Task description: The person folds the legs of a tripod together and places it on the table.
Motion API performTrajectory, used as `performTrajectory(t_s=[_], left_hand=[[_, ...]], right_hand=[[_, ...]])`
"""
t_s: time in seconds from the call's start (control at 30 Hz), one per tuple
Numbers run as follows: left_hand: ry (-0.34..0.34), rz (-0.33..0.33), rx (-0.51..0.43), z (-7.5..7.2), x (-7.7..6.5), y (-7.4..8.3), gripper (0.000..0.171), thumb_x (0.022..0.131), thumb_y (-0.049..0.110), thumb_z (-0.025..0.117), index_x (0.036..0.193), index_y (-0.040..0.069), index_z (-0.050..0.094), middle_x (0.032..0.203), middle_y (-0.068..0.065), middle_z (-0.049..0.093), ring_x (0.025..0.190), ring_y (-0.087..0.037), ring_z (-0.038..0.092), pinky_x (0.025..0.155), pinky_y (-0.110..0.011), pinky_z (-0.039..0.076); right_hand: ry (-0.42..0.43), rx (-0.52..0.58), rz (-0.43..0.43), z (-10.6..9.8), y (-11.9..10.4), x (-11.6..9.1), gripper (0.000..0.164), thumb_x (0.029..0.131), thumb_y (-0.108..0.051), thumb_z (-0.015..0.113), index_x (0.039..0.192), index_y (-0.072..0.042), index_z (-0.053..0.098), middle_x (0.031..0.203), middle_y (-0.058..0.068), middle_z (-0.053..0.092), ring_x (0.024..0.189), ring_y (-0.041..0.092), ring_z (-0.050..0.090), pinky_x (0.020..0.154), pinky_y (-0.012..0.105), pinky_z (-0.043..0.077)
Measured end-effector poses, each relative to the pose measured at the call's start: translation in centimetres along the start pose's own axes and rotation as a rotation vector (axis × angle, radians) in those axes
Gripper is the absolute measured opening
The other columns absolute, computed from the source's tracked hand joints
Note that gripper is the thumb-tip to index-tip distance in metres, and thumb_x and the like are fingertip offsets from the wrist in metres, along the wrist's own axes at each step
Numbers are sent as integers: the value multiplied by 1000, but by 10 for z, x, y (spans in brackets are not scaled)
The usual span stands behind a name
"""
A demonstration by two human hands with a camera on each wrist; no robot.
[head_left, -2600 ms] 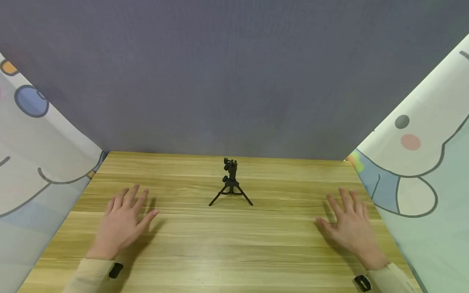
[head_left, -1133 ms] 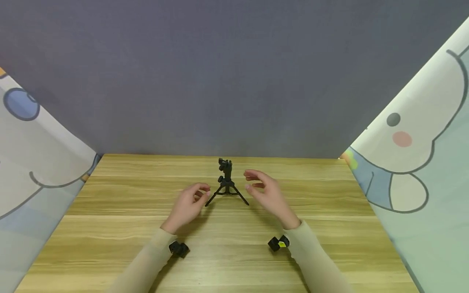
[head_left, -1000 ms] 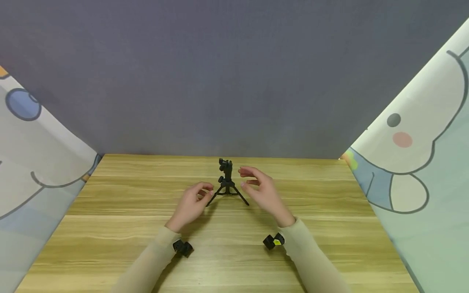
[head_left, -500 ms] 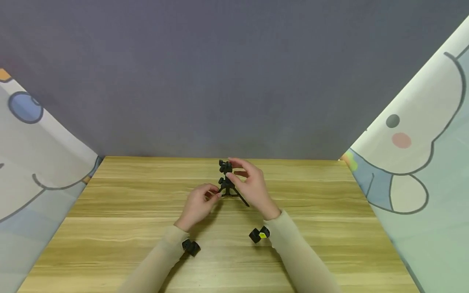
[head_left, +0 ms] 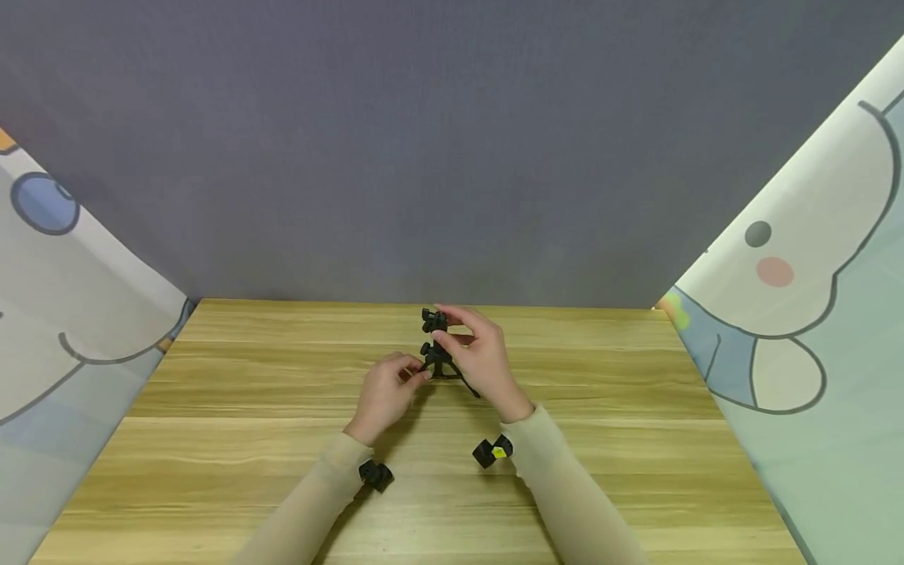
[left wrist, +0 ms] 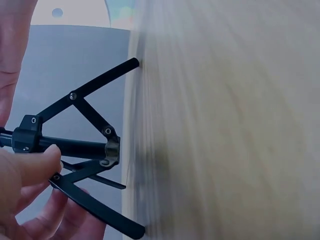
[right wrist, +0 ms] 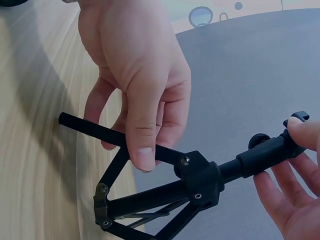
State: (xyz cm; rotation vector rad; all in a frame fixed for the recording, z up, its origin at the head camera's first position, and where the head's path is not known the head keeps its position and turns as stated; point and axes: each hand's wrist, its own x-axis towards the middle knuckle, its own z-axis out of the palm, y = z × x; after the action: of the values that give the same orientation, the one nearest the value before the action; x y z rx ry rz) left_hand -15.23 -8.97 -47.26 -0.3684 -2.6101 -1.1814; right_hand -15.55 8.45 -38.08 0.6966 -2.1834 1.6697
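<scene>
A small black mini tripod (head_left: 438,355) stands upright on the wooden table, its legs spread. My left hand (head_left: 384,392) pinches one tripod leg between thumb and fingers; the right wrist view shows the thumb (right wrist: 142,135) lying across that leg. Around the upper column, just under the head with its knobs, my right hand (head_left: 483,357) grips with thumb and fingers. In the left wrist view the hinged braces (left wrist: 92,116) join the legs to the central tube. The right fingers partly cover the column in the head view.
The wooden table (head_left: 233,439) stretches out on both sides of the tripod. A dark grey panel (head_left: 424,157) rises behind its far edge. Cartoon-printed cloths hang at the left (head_left: 78,314) and right (head_left: 798,314). Each wrist wears a small black camera.
Both hands have come in from the table's sides to the tripod. The left has taken hold of a leg, the right of the upper column. The tripod stays in place.
</scene>
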Motion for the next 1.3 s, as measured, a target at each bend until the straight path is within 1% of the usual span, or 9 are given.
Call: performTrajectory(t_s=[0.3,0.37,0.53,0.73,0.9,1.0,1.1,1.23,1.3], left_hand=[[62,-8,-18,2,-2,4,9,84,13,82,87,7,75,83,0,66,73,-15,62,66,-35,52],[82,-5,-19,4,-4,3,10,83,12,83,85,6,75,83,0,66,74,-16,62,66,-35,52],[124,1,-39,8,-5,1,9,82,9,83,83,6,75,83,0,66,74,-14,63,66,-34,53],[152,-24,-98,10,-5,3,9,82,7,83,80,6,74,82,1,66,76,-14,64,68,-33,55],[187,-43,-161,11,-5,5,8,83,5,81,80,3,74,84,0,66,78,-17,65,70,-37,57],[200,-70,-215,13,-6,5,7,83,5,80,81,4,73,86,0,67,80,-16,65,74,-35,57],[199,-127,-363,11,-5,6,12,86,1,77,80,2,66,86,-3,67,84,-17,67,73,-29,56],[270,-171,-571,-3,5,11,15,89,-6,70,84,-3,56,88,-15,67,83,-29,67,67,-28,56],[298,-163,-594,-11,11,14,13,90,-8,69,89,-4,56,90,-19,67,84,-33,67,66,-28,57]], right_hand=[[24,-1,18,4,-2,0,33,90,4,70,122,5,65,110,19,65,101,33,64,77,30,58],[33,1,15,6,6,-1,33,90,4,70,122,5,65,109,19,66,100,34,64,76,31,58],[74,2,20,11,29,-2,34,88,-2,74,122,0,68,107,15,68,98,31,65,73,32,59],[94,-8,0,12,32,-1,32,89,-9,74,121,-5,70,104,7,69,96,22,65,71,30,59],[114,-35,-12,12,30,-1,30,90,-10,74,120,-10,70,102,5,68,94,23,64,70,30,59],[111,-30,3,13,29,0,31,90,-11,75,120,-11,70,102,6,68,95,24,64,71,30,59],[126,-22,20,13,28,0,31,89,-8,75,119,-8,70,102,9,69,94,25,65,71,30,59],[212,7,27,12,20,1,31,86,1,75,116,-1,71,96,16,71,89,31,67,68,30,58],[221,31,21,12,10,1,30,85,5,75,114,4,70,95,20,70,88,35,67,68,30,58]])
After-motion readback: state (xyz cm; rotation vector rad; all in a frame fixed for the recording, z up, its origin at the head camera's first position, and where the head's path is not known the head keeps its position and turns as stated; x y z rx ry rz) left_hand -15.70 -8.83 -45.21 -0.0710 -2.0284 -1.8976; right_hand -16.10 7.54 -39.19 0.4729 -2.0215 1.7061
